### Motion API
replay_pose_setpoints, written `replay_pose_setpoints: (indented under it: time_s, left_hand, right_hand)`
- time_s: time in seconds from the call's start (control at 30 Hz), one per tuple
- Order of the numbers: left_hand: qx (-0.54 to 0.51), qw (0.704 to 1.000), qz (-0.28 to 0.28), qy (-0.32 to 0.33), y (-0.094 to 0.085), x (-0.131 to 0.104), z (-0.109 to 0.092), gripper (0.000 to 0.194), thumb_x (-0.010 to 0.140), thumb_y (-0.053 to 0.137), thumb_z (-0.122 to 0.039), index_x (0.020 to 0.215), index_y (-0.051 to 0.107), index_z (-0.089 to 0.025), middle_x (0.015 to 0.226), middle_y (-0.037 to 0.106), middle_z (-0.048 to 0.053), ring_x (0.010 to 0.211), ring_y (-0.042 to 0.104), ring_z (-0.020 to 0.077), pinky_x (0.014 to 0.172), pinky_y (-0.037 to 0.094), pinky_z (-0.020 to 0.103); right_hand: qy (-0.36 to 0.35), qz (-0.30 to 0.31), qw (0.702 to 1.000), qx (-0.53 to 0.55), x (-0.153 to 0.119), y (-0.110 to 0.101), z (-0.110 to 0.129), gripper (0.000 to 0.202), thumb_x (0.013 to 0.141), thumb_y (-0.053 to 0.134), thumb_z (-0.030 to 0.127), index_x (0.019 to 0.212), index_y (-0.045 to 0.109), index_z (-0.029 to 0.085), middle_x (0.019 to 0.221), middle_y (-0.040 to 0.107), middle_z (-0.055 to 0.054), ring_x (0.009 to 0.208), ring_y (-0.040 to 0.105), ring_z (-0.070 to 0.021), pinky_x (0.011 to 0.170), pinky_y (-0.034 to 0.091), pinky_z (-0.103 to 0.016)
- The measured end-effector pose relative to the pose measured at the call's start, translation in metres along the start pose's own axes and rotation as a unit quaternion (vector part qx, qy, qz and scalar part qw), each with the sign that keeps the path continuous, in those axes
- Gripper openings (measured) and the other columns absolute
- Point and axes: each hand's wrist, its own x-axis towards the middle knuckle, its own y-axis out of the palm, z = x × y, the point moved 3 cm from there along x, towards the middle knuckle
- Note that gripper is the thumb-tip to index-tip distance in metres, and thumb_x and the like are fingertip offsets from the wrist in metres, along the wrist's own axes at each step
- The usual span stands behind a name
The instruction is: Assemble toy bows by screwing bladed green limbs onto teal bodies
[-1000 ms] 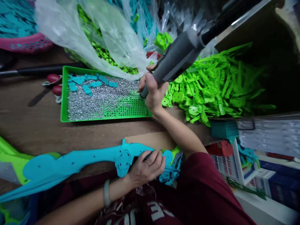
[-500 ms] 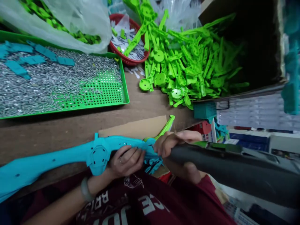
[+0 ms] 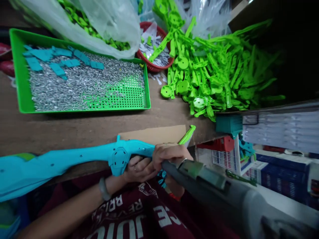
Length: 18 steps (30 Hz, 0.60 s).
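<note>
A long turquoise plastic toy gun shell [image 3: 87, 156] stretches along the table's near edge, with an eight-sided housing near its middle. My left hand [image 3: 141, 170] is closed around it just right of that housing, a ring and grey bangle showing. My right hand [image 3: 171, 154] wraps the narrow front end of a dark grey power screwdriver [image 3: 214, 186], directly over the shell's right part. The tool's tip and that end of the shell are hidden behind my fingers. A cardboard piece [image 3: 154, 132] and a lime-green lever-shaped part [image 3: 188, 134] lie just beyond my hands.
A green tray [image 3: 147, 96] holds many small metal screws and several turquoise pieces. Behind it are a plastic bag [image 3: 99, 20] of green parts and a red basket [image 3: 156, 69] of white pieces. Lime-green parts [image 3: 209, 73] spill from a dark box. Racks [image 3: 279, 172] stand right.
The view has shifted left, so the tray shows whole. My right hand has come closer to my left, and the screwdriver has swung to slope more steeply down toward the lower right.
</note>
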Motion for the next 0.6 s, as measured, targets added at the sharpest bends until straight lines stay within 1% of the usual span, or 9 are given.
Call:
replay_pose_setpoints:
  time_s: [0.1, 0.13, 0.2, 0.27, 0.3, 0.37, 0.4, 0.47, 0.6]
  left_hand:
    - [0.028, 0.994, -0.098, 0.034, -0.007, 0.011, -0.005, 0.018, 0.090, 0.060, -0.017, 0.098, 0.070, -0.031, 0.095, 0.073, -0.008, 0.092, 0.058, 0.0120, 0.082, 0.044, 0.029]
    - [0.039, 0.992, -0.115, 0.033, -0.009, 0.016, -0.005, 0.016, 0.091, 0.060, -0.017, 0.095, 0.070, -0.029, 0.095, 0.073, -0.007, 0.092, 0.059, 0.0123, 0.083, 0.044, 0.030]
    - [0.058, 0.990, -0.128, 0.025, -0.010, 0.027, -0.005, 0.013, 0.092, 0.062, -0.018, 0.094, 0.071, -0.026, 0.096, 0.074, -0.005, 0.095, 0.061, 0.0131, 0.086, 0.045, 0.031]
    - [0.078, 0.990, -0.120, 0.021, -0.010, 0.035, -0.005, 0.009, 0.091, 0.065, -0.019, 0.095, 0.072, -0.023, 0.101, 0.076, -0.002, 0.104, 0.063, 0.0149, 0.090, 0.046, 0.032]
    - [0.086, 0.990, -0.113, 0.021, -0.010, 0.039, -0.005, 0.008, 0.090, 0.066, -0.019, 0.096, 0.072, -0.022, 0.104, 0.076, -0.001, 0.108, 0.064, 0.0160, 0.092, 0.046, 0.033]
    - [0.093, 0.990, -0.099, 0.022, -0.010, 0.042, -0.005, 0.008, 0.090, 0.067, -0.020, 0.097, 0.071, -0.021, 0.109, 0.077, 0.001, 0.112, 0.065, 0.0177, 0.094, 0.047, 0.034]
    - [0.093, 0.991, -0.098, 0.022, -0.010, 0.043, -0.005, 0.008, 0.091, 0.066, -0.020, 0.097, 0.071, -0.021, 0.109, 0.077, 0.001, 0.112, 0.066, 0.0178, 0.094, 0.047, 0.034]
    - [0.088, 0.990, -0.106, 0.021, -0.010, 0.042, -0.005, 0.007, 0.092, 0.065, -0.021, 0.096, 0.071, -0.021, 0.108, 0.077, -0.001, 0.110, 0.067, 0.0175, 0.093, 0.048, 0.034]
    - [0.082, 0.989, -0.125, 0.018, -0.009, 0.041, -0.005, 0.008, 0.093, 0.064, -0.021, 0.094, 0.071, -0.022, 0.107, 0.078, -0.002, 0.109, 0.069, 0.0173, 0.093, 0.049, 0.033]
  right_hand:
    - [0.029, 0.159, 0.985, 0.054, 0.014, -0.005, 0.011, 0.024, 0.092, 0.061, 0.050, 0.099, 0.059, 0.027, 0.061, 0.062, 0.004, 0.048, 0.060, -0.0124, 0.045, 0.052, -0.024]
    - [0.041, 0.179, 0.980, 0.073, 0.024, -0.008, 0.015, 0.027, 0.091, 0.062, 0.053, 0.098, 0.059, 0.027, 0.061, 0.062, 0.004, 0.048, 0.061, -0.0127, 0.044, 0.052, -0.024]
    - [0.049, 0.142, 0.985, 0.083, 0.054, -0.014, 0.018, 0.031, 0.086, 0.065, 0.057, 0.101, 0.060, 0.030, 0.058, 0.060, 0.006, 0.046, 0.060, -0.0135, 0.042, 0.050, -0.026]
    - [0.029, 0.030, 0.998, 0.048, 0.094, -0.017, 0.007, 0.035, 0.082, 0.068, 0.060, 0.103, 0.059, 0.035, 0.054, 0.055, 0.008, 0.044, 0.056, -0.0148, 0.042, 0.049, -0.029]
    - [-0.006, 0.000, 0.999, 0.033, 0.114, -0.015, -0.002, 0.034, 0.081, 0.066, 0.063, 0.101, 0.058, 0.036, 0.053, 0.054, 0.009, 0.043, 0.054, -0.0147, 0.041, 0.048, -0.030]
    - [-0.061, -0.136, 0.988, 0.033, 0.150, -0.012, -0.031, 0.034, 0.079, 0.068, 0.059, 0.101, 0.055, 0.037, 0.050, 0.045, 0.011, 0.041, 0.047, -0.0130, 0.041, 0.044, -0.029]
    - [-0.059, -0.164, 0.984, 0.028, 0.165, -0.008, -0.048, 0.036, 0.080, 0.067, 0.061, 0.102, 0.053, 0.037, 0.050, 0.043, 0.012, 0.040, 0.044, -0.0123, 0.041, 0.043, -0.029]
    - [-0.047, -0.180, 0.982, 0.015, 0.184, -0.002, -0.079, 0.042, 0.080, 0.061, 0.068, 0.105, 0.052, 0.035, 0.051, 0.039, 0.012, 0.040, 0.041, -0.0113, 0.043, 0.043, -0.029]
    - [0.006, -0.098, 0.993, -0.063, 0.189, -0.001, -0.113, 0.052, 0.085, 0.045, 0.076, 0.108, 0.052, 0.030, 0.060, 0.043, 0.008, 0.049, 0.048, -0.0129, 0.053, 0.050, -0.031]
